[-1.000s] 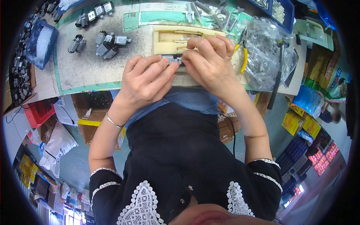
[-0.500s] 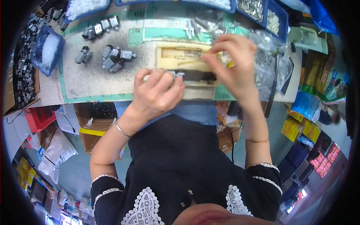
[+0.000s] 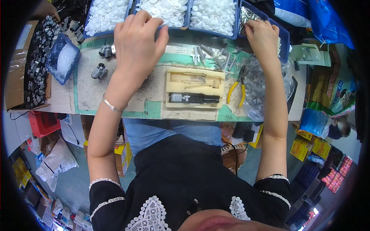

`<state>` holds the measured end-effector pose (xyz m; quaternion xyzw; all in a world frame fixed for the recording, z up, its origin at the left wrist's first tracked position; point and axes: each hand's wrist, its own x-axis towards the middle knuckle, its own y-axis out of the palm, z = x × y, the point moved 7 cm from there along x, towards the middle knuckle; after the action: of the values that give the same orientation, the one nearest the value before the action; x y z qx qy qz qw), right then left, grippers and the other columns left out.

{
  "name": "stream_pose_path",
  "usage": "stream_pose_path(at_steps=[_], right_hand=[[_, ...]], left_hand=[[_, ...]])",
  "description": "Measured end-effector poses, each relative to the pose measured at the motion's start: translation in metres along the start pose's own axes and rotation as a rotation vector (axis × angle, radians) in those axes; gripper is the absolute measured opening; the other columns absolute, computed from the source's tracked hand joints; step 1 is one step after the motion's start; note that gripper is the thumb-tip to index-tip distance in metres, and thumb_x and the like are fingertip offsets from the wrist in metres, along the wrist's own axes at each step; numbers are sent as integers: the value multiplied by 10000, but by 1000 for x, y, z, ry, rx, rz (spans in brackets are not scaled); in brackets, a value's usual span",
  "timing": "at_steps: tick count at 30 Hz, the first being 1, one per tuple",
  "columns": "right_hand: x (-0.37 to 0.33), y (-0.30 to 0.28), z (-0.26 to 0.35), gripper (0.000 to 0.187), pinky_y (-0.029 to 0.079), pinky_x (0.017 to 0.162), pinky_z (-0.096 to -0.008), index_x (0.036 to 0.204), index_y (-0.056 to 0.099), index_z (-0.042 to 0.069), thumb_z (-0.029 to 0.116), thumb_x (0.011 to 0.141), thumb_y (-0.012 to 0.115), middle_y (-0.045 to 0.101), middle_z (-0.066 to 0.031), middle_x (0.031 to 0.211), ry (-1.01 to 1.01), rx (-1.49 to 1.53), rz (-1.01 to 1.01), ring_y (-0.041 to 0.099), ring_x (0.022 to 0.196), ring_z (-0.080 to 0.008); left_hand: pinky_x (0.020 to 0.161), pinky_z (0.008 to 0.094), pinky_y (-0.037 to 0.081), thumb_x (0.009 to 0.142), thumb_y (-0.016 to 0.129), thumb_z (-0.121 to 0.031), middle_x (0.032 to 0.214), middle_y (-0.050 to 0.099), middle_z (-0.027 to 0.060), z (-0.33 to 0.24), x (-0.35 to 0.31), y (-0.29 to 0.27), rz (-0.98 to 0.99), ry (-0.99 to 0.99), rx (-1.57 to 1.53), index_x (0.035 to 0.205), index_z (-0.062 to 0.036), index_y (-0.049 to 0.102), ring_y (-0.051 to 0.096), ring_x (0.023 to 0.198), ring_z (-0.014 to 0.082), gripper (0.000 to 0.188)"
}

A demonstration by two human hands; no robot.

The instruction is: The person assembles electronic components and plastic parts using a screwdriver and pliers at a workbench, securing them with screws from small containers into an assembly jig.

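My left hand [image 3: 138, 44] is stretched over the near edge of the trays of white plastic pieces, thumb apart from the bent fingers; it partly covers the middle tray [image 3: 163, 13]. My right hand [image 3: 264, 40] dips its curled fingers into a blue tray of thin metal pins [image 3: 249, 16]; whatever its fingertips hold is hidden. Between my forearms lies a cream-coloured fixture block [image 3: 195, 75]. A black elongated housing with a silver motor [image 3: 194, 98] rests in its lower slot. Yellow-handled pliers [image 3: 242, 92] lie just right of the block.
Grey plastic parts [image 3: 208, 50] are scattered behind the block. A clear bag of parts [image 3: 256, 88] sits at the right. Small motors [image 3: 99, 71] stand on the left; a box heaped with motors [image 3: 38, 65] and a blue bin [image 3: 63, 57] are beyond. Another person's hand [image 3: 52, 10] shows far left.
Both hands have left the fixture block and moved forward to the trays at the back. The housing and pliers are now uncovered, and the whole view has shifted toward the trays.
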<state>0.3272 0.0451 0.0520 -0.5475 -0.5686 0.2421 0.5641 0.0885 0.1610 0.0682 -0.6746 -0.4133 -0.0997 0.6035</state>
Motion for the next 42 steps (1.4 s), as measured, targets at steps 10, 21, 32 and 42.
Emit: stream_pose_path(at_steps=[10,21,32,42], right_hand=[[-24,-38,24,71,506,610,-218,818,655,0,32,755,648,672,-48,740,422,1131,-120,639,675,-92],[-33,-55,87,86,535,723,-234,867,544,-10,-42,800,588,636,-65,827,397,1561,-117,661,816,-136],[-54,-83,109,197,507,621,-238,765,489,22,-80,733,654,617,-89,786,256,1510,-403,604,671,-119],[-61,-105,121,206,489,550,-263,722,501,30,-77,681,673,621,-90,757,50,1186,-436,621,643,-197]], left_hand=[[687,336,384,761,636,-149,675,579,34,-1,27,22,209,161,227,666,-68,666,557,720,197,128],[661,298,437,748,662,-110,691,622,56,-22,11,-3,2,244,6,736,-20,666,605,683,164,90],[734,260,547,885,581,-45,839,649,108,-41,-49,15,113,-739,-1527,884,56,599,659,793,164,103],[756,266,542,876,589,-32,879,644,116,-46,-63,11,59,-762,-1515,864,56,601,650,826,162,90]])
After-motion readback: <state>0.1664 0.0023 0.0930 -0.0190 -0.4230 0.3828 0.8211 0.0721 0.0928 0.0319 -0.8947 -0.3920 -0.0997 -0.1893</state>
